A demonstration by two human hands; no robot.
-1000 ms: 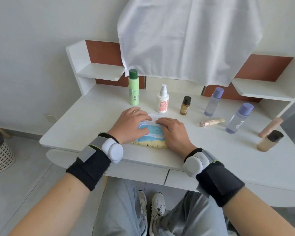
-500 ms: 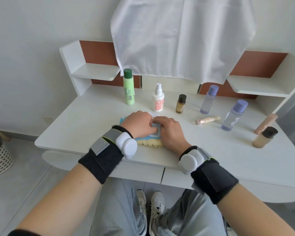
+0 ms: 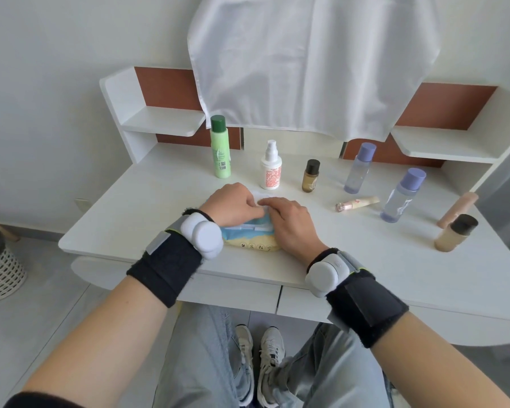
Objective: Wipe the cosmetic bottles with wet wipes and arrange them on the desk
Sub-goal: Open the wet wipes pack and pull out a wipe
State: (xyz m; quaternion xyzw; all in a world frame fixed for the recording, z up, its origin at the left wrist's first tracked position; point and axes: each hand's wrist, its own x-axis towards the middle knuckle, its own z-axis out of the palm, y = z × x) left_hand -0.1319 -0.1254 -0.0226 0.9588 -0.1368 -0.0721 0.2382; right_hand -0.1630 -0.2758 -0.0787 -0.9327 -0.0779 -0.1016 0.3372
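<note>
head view.
item 1: wet wipe pack (image 3: 249,241), flat on the worktop (image 3: 351,260) near its front edge, under both hands.
item 2: left hand (image 3: 231,206), fingers curled, pinching the white wipe (image 3: 262,196) at the pack's opening.
item 3: right hand (image 3: 293,228), palm down on the pack; pinching or only pressing, i cannot tell.
item 4: green bottle (image 3: 220,151), upright behind the hands, untouched.
note: i would hold the pack down and draw one wipe out slowly, so a second does not follow.
</note>
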